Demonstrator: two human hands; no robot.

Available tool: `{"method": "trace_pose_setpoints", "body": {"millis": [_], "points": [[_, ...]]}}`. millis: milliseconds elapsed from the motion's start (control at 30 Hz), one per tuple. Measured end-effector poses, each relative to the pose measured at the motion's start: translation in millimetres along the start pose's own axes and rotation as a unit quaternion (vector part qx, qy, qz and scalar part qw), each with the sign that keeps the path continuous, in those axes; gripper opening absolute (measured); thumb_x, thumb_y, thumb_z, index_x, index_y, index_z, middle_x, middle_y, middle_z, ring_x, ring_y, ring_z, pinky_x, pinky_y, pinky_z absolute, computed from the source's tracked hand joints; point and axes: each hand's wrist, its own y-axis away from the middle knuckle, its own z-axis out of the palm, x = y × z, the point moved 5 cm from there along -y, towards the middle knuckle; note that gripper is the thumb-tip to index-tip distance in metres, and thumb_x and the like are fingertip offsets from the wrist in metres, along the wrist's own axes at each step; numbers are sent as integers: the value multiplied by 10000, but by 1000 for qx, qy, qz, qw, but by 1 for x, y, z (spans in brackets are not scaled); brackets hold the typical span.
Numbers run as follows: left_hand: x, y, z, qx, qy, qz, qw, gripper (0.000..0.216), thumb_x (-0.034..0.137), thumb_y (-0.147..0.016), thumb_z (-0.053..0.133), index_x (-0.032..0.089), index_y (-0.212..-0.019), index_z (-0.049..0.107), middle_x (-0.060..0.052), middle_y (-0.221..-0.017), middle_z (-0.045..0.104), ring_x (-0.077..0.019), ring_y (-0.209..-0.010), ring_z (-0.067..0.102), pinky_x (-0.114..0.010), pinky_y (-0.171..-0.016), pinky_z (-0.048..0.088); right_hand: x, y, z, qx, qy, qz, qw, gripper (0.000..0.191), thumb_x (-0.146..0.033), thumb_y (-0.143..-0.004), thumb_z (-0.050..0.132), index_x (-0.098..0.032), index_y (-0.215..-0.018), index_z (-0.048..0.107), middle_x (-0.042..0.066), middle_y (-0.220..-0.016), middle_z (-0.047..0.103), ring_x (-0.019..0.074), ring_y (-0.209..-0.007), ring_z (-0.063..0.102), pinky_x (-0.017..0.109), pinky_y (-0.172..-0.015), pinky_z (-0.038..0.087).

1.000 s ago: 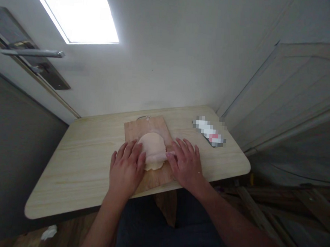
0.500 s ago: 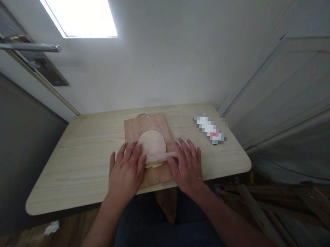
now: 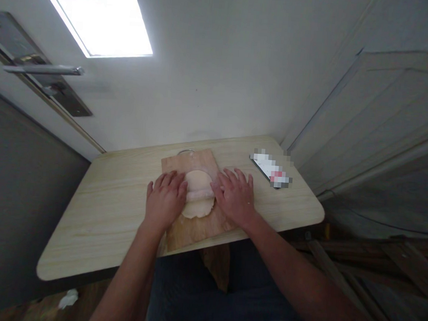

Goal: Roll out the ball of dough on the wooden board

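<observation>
A round, flat sheet of pale dough (image 3: pixel 198 209) lies on a wooden cutting board (image 3: pixel 185 234), its near edge ragged. Across the dough runs a short, floury rolling pin (image 3: pixel 200 194), lying crosswise over its middle. My left hand (image 3: pixel 166 196) covers the pin's left end, fingers bent over it and pointing away from me. Over the right end rests my right hand (image 3: pixel 234 193), its thumb close to the pin and its fingers stretching past it. Both ends of the pin are hidden under my palms.
The board sits on a light wood-grain table (image 3: pixel 100 211) pushed against a white door. A phone (image 3: pixel 270 169), partly pixelated, lies at the right. A metal door handle (image 3: pixel 44 69) juts out at upper left. Crumpled white paper (image 3: pixel 68 298) is on the floor.
Both hands have pushed the rolling pin away from me, from the dough's near part to its middle. More of the near edge of the dough now shows.
</observation>
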Motion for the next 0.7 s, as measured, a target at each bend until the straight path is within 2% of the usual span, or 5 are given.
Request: {"method": "trace_pose_setpoints", "body": {"millis": [167, 433, 567, 700], "points": [[10, 28, -8, 25, 2, 15, 1000, 468, 412, -1044, 309, 253, -1378, 596, -81, -1523, 548, -322, -1398, 478, -553, -1132, 395, 3, 29, -4, 8, -12, -7, 1000, 516, -516, -1043, 384, -212, -1421, 558, 96, -1538, 518, 342, -1424, 397, 613, -1176, 221], [18, 59, -11, 14, 19, 20, 1000, 495, 420, -1046, 295, 237, -1407, 579, -105, -1532, 537, -322, -1419, 477, -592, -1136, 391, 6, 70, -11, 22, -12, -36, 999, 554, -503, -1043, 394, -189, -1490, 488, 118, -1547, 500, 328, -1439, 385, 571, -1196, 238], [17, 54, -11, 6, 12, 20, 1000, 506, 422, -1045, 287, 236, -1424, 566, -99, -1545, 523, -325, -1436, 457, -596, -1143, 385, 6, 65, -9, 19, -12, -32, 999, 547, -497, -1052, 369, -187, -1485, 491, 119, -1553, 494, 324, -1452, 372, 576, -1199, 216], [12, 35, -8, 2, 2, 16, 1000, 515, 426, -1048, 275, 236, -1432, 562, -89, -1565, 500, -341, -1436, 446, -602, -1141, 382, 5, 39, -4, 9, -13, -22, 1000, 521, -494, -1057, 351, -191, -1436, 543, 122, -1539, 512, 330, -1452, 370, 612, -1193, 185]]}}
